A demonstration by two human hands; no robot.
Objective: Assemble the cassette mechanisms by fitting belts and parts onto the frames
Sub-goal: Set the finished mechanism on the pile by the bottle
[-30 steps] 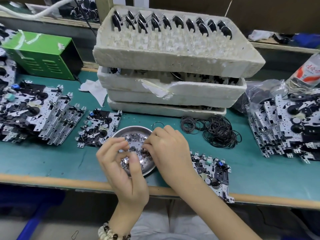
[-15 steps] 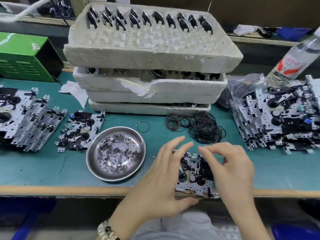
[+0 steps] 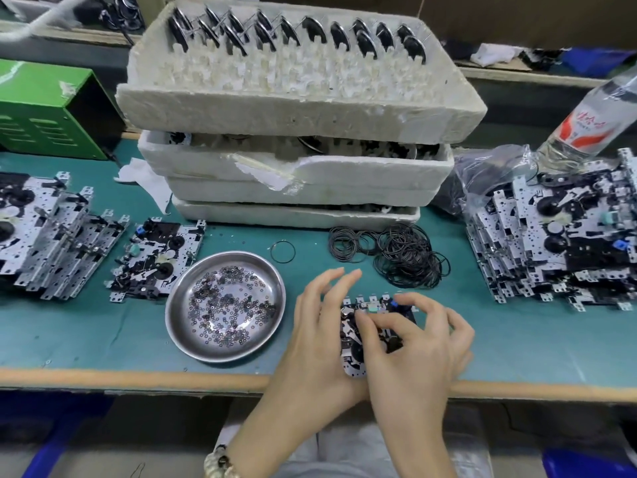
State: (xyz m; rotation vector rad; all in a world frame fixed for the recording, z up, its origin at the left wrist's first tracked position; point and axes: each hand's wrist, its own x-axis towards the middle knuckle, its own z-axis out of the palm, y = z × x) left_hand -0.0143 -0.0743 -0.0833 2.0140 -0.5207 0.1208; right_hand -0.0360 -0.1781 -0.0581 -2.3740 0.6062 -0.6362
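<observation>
While you lean over the green table mat, a green metal box stands at your far left, and in front of it lies a slanted stack of frames. Just beside this stack, one single mechanism lies flat. Next comes the steel dish, which holds many small washers. Behind the dish one loose belt lies on the mat. Further back the foam trays are piled up, and the top one has a row of dark round parts standing in it.

Your left hand is just right of the dish, near the front edge of the table. Its fingers are stretched out and spread and curl around nothing. Its palm side lies against the left edge of the cassette mechanism. The thumb is hidden, so I cannot tell where it sits.

This mechanism is between your two hands, at the front edge of the mat. Your right hand bends over it with curled fingers, and thumb and forefinger come down together on its upper parts. Whether they pinch some small piece is too small to tell.

Behind your right hand is the pile of black belts. At the far right lies a second stack of frames, with a plastic bag and a tilted bottle behind it.
</observation>
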